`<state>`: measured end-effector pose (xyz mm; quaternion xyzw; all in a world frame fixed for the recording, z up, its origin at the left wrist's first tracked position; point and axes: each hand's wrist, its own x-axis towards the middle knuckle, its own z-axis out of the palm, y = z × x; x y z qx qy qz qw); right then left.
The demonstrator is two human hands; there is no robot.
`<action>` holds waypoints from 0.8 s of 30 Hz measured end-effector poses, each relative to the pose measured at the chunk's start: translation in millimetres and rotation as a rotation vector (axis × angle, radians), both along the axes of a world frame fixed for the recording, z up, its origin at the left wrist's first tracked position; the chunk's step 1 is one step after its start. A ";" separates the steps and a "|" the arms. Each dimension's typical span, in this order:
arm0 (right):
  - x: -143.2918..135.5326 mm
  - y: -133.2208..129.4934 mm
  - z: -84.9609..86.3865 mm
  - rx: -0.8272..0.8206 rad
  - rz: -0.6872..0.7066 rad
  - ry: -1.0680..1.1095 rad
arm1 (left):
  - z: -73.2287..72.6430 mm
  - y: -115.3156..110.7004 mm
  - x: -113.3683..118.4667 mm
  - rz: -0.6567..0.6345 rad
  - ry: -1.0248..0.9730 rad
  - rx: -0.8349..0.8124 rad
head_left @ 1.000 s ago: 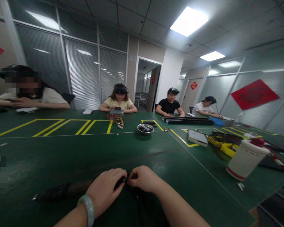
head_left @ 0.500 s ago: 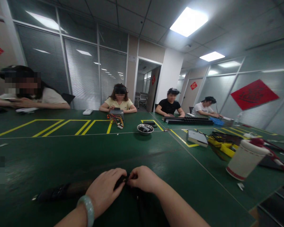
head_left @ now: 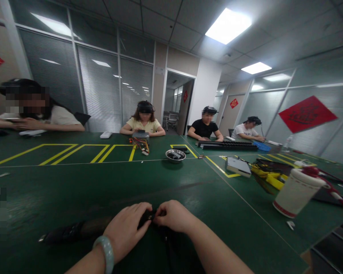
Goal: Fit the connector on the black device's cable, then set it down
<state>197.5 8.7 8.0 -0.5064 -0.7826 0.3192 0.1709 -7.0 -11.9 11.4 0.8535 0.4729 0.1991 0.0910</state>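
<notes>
A dark electric screwdriver lies along the near part of the table, its metal tip pointing left. My left hand, with a pale green bangle at the wrist, is wrapped over its rear end. Close against that end, my right hand pinches a small dark piece, which looks like a cable plug but is mostly hidden by the fingers. A small brassy spot shows between the two hands. Below the right hand a dark cord runs down toward the table's near edge.
A metal bowl of dark parts sits ahead, with a power supply and coloured wires behind. To the right are a grey metal box, a yellow tray and a white cup. Several people sit along the far side.
</notes>
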 end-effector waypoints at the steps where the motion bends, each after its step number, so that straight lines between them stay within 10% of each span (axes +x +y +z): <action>1: -0.1 0.1 -0.4 -0.013 -0.004 0.001 | -0.6 0.0 0.0 0.017 -0.005 -0.011; 24: -1.2 -1.4 1.3 0.011 -0.021 -0.026 | 2.7 -0.6 0.3 -0.076 0.008 0.022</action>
